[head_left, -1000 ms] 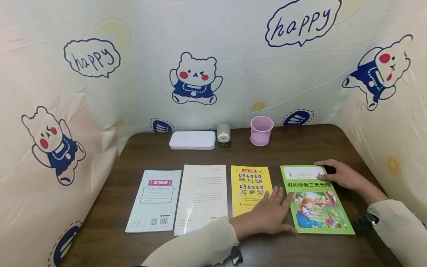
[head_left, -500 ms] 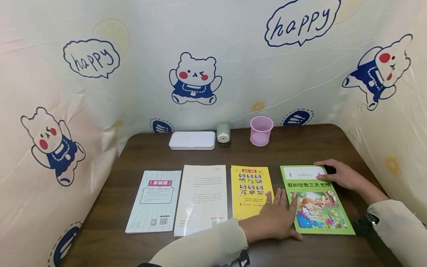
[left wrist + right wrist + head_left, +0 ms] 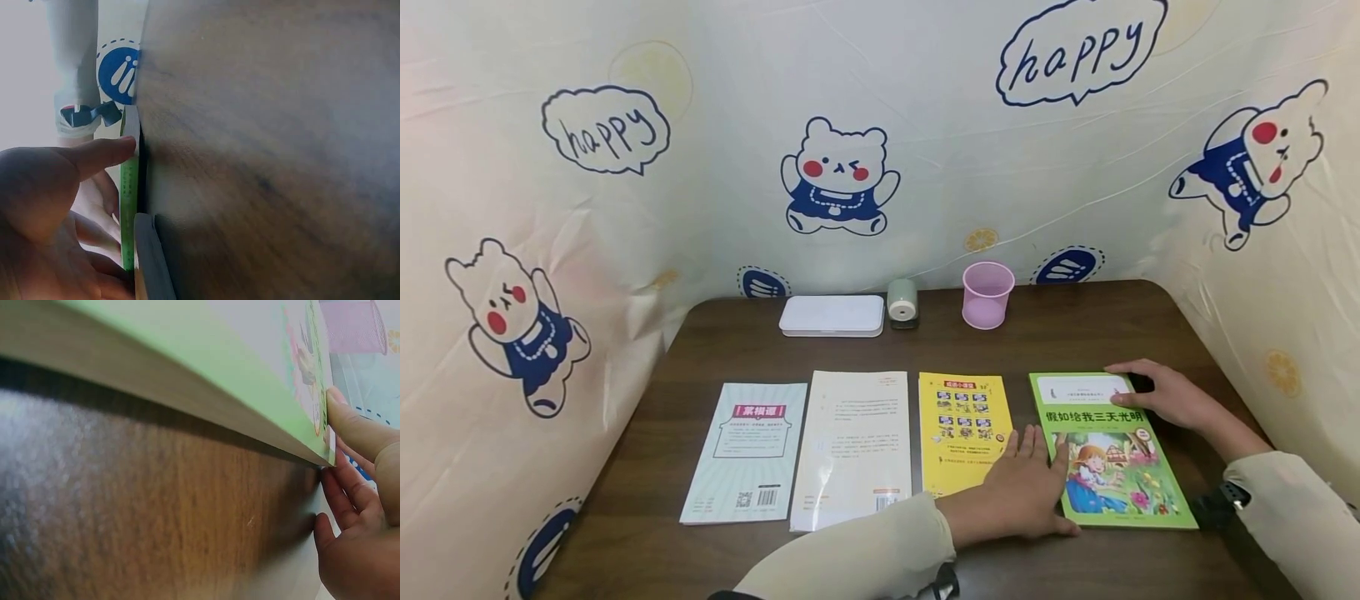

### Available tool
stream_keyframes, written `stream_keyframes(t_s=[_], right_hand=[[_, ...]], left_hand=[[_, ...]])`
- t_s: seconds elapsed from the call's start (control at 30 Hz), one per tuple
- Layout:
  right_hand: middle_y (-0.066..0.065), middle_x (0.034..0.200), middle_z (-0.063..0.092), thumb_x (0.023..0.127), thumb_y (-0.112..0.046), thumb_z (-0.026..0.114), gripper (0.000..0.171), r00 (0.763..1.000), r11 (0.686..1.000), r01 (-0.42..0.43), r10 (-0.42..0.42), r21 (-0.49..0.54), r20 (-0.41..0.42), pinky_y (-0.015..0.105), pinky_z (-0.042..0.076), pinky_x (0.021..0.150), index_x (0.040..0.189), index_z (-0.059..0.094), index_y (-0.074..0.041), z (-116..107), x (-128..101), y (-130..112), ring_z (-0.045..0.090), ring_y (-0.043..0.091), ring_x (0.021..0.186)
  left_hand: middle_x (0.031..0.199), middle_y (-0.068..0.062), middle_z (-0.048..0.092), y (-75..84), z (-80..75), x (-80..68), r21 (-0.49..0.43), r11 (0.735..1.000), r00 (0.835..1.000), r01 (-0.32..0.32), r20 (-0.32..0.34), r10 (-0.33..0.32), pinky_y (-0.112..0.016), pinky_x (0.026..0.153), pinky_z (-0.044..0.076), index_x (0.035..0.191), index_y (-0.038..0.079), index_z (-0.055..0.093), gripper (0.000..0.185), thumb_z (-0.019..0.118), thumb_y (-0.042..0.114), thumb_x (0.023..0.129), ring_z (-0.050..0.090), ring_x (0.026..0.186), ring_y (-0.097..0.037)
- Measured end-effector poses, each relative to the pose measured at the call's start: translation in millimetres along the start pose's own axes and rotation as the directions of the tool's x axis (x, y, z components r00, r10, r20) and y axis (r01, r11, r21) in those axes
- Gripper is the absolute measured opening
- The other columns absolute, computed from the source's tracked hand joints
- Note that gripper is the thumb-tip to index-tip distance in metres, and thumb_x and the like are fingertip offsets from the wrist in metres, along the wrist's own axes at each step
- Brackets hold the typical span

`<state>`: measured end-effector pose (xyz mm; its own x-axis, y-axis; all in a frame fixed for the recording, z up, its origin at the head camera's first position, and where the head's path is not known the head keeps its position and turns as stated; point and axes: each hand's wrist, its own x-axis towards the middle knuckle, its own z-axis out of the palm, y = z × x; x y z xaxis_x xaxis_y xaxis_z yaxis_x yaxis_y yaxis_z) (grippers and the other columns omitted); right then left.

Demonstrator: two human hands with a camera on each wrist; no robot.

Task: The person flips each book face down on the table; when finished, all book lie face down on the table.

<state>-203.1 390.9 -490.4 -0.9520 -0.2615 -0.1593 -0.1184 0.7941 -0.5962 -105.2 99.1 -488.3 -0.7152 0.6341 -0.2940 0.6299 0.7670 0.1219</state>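
Note:
Four books would be a row here; the rightmost, a green picture-covered book (image 3: 1112,450), lies flat on the table. My right hand (image 3: 1172,400) holds its far right corner, thumb on the cover and fingers at the edge, as the right wrist view also shows. Beside its left edge, my left hand (image 3: 1026,492) lies with fingers extended and spread, one finger and the thumb touching the green book (image 3: 129,206). The other fingertips reach over the lower right corner of a yellow book (image 3: 962,433).
Left of the yellow book lie a cream book (image 3: 853,450) and a pale blue book (image 3: 745,454). Along the back of the brown table (image 3: 737,350) stand a white flat case (image 3: 832,315), a small green device (image 3: 902,302) and a pink cup (image 3: 987,296). A patterned curtain surrounds the table.
My left hand has shifted a little to the right, up against the green book, uncovering the cream book's barcode. My right hand and the books look unmoved.

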Motion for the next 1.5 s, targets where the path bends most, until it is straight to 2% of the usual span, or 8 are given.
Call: stream_keyframes(t_s=[0.17,0.33,0.57,0.73,0.9,1.0,1.13,1.5], right_hand=[[0.038,0.142,0.047,0.097,-0.037,0.073,0.063,1.0,1.0,-0.004,0.004,-0.008,0.002,0.077,0.038,0.098,0.144,0.056,0.001,0,0,0,0.045,0.057,0.128],[0.037,0.141,0.048,0.096,-0.036,0.073,0.062,1.0,1.0,0.001,-0.001,-0.012,0.003,0.076,0.04,0.097,0.143,0.057,0.001,0,1,-1,0.047,0.055,0.125],[0.034,0.137,0.052,0.095,-0.036,0.075,0.062,1.0,0.999,0.011,-0.011,-0.031,-0.001,0.072,0.044,0.094,0.142,0.059,0.001,1,2,-3,0.053,0.049,0.119],[0.033,0.137,0.054,0.095,-0.036,0.075,0.061,1.0,0.999,0.019,-0.018,-0.044,0.008,0.071,0.045,0.094,0.141,0.06,-0.001,3,4,-5,0.054,0.049,0.12],[0.034,0.14,0.053,0.096,-0.037,0.073,0.06,0.999,0.999,0.031,-0.03,-0.04,0.024,0.074,0.043,0.095,0.143,0.059,-0.002,4,3,-9,0.051,0.054,0.125],[0.036,0.142,0.051,0.097,-0.036,0.072,0.06,0.999,0.999,0.039,-0.038,-0.027,0.031,0.076,0.041,0.096,0.144,0.058,-0.003,4,3,-13,0.048,0.056,0.128],[0.036,0.145,0.05,0.098,-0.035,0.071,0.059,0.998,0.999,0.053,-0.053,-0.003,0.042,0.077,0.038,0.099,0.146,0.056,-0.003,4,2,-18,0.044,0.057,0.132],[0.032,0.145,0.053,0.101,-0.031,0.067,0.056,0.99,0.99,0.128,-0.131,0.053,0.043,0.074,0.04,0.1,0.149,0.054,-0.004,8,1,-26,0.049,0.053,0.132]], left_hand=[[0.171,-0.014,0.018,-1.1,-2.5,-3.6,-0.069,0.997,0.999,-0.026,-0.038,0.024,-0.037,0.128,0.016,0.166,0.024,0.016,0.107,0.06,0.079,0.085,0.015,0.158,-0.026],[0.171,-0.018,0.013,0.8,-4.1,-7.3,-0.199,0.979,0.998,-0.038,-0.063,0.026,-0.035,0.127,0.02,0.166,0.023,0.014,0.107,0.065,0.073,0.087,0.02,0.157,-0.029],[0.173,-0.017,0.003,2.8,-9.8,-15.9,-0.424,0.905,0.996,-0.041,-0.092,0.002,-0.026,0.114,0.041,0.166,0.026,0.01,0.106,0.074,0.06,0.088,0.031,0.152,-0.032],[0.172,-0.017,-0.004,0.4,-13.9,-23.0,-0.509,0.855,0.988,-0.099,-0.15,0.025,-0.018,0.108,0.042,0.167,0.023,0.007,0.108,0.076,0.053,0.09,0.028,0.153,-0.021],[0.173,-0.012,-0.008,-1.1,-14.3,-28.9,-0.606,0.781,0.977,-0.151,-0.214,0.022,-0.018,0.108,0.043,0.167,0.022,0.004,0.107,0.075,0.05,0.092,0.027,0.153,-0.019],[0.173,-0.011,-0.009,-0.4,-14.1,-31.4,-0.643,0.744,0.966,-0.181,-0.256,0.013,-0.02,0.11,0.042,0.167,0.022,0.005,0.105,0.074,0.049,0.092,0.024,0.155,-0.02],[0.173,-0.011,-0.006,1.2,-15.4,-34.6,-0.664,0.717,0.953,-0.212,-0.303,0.0,-0.023,0.114,0.04,0.167,0.023,0.009,0.103,0.074,0.05,0.092,0.022,0.156,-0.022],[0.173,-0.007,-0.009,2.4,-21.1,-40.0,-0.651,0.698,0.922,-0.298,-0.385,0.035,-0.026,0.118,0.035,0.166,0.017,0.014,0.093,0.067,0.051,0.097,0.015,0.157,-0.021]])
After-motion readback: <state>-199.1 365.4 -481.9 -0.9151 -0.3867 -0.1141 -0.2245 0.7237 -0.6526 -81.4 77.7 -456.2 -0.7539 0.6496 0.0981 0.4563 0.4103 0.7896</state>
